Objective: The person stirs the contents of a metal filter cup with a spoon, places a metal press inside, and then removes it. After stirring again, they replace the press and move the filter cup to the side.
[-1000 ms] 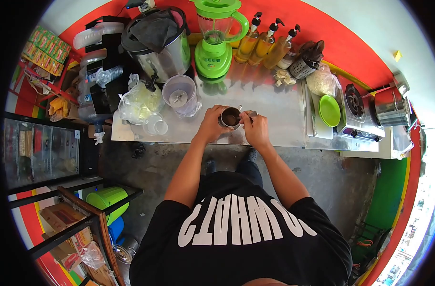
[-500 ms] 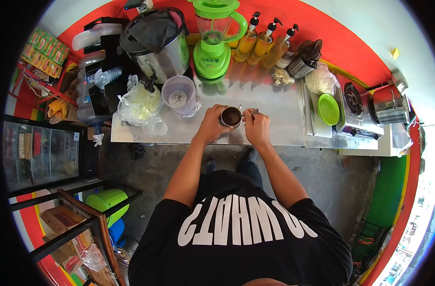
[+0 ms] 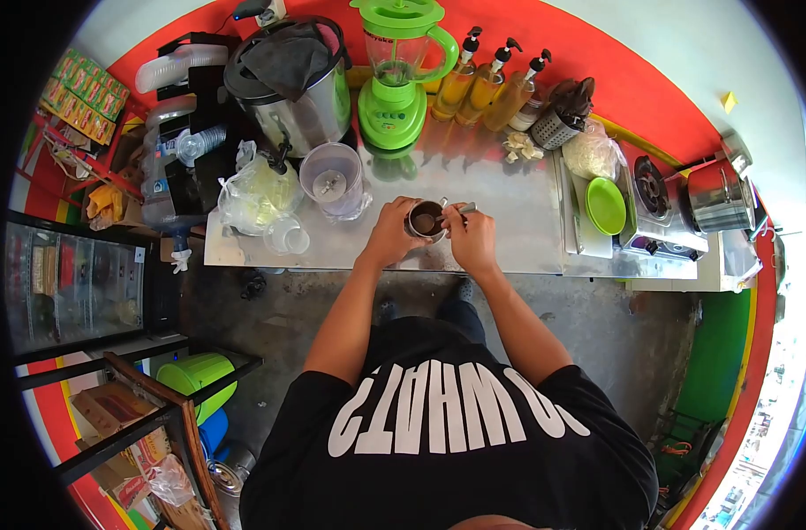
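Observation:
A metal mug point(image 3: 431, 238) with dark brown contents stands upright at the front of the steel counter. My left hand point(image 3: 390, 233) is wrapped around its left side. On the other side, my right hand point(image 3: 473, 240) grips a spoon point(image 3: 467, 208) by the handle, its lower end reaching over the rim into the mug. How deep the spoon's tip sits is hard to make out. To the left of the mug is a clear plastic pitcher point(image 3: 332, 184).
Along the back stand a green blender point(image 3: 394, 106), a steel urn point(image 3: 301, 115) and several pump bottles point(image 3: 482, 93). A plastic bag point(image 3: 257, 196) and clear cup point(image 3: 288, 236) lie left. A green plate point(image 3: 606, 207), stove point(image 3: 657, 221) and pot point(image 3: 719, 199) are at right.
My right hand has shifted slightly left, bringing the spoon over the mug's opening. The left hand still holds the mug in nearly the same place.

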Action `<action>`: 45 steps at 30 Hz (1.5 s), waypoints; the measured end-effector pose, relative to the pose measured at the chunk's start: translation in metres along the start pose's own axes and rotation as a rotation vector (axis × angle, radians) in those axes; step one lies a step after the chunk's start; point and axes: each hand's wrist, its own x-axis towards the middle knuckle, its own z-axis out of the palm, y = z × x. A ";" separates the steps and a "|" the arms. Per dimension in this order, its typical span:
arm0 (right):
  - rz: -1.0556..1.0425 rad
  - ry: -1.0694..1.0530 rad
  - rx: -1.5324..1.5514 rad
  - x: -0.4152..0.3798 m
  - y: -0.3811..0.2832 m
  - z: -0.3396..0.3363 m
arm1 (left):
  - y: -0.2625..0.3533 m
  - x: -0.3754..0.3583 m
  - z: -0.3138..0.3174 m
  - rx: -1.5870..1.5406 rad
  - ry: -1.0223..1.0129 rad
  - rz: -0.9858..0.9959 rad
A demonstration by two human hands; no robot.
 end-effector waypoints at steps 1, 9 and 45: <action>0.000 0.000 -0.001 -0.001 0.003 -0.002 | -0.003 0.000 0.000 -0.011 -0.010 -0.003; 0.056 0.119 -0.031 0.004 0.005 0.013 | -0.009 0.003 0.004 -0.049 -0.023 -0.031; -0.169 0.043 0.102 -0.016 -0.014 -0.051 | -0.002 0.000 0.017 -0.048 0.123 0.102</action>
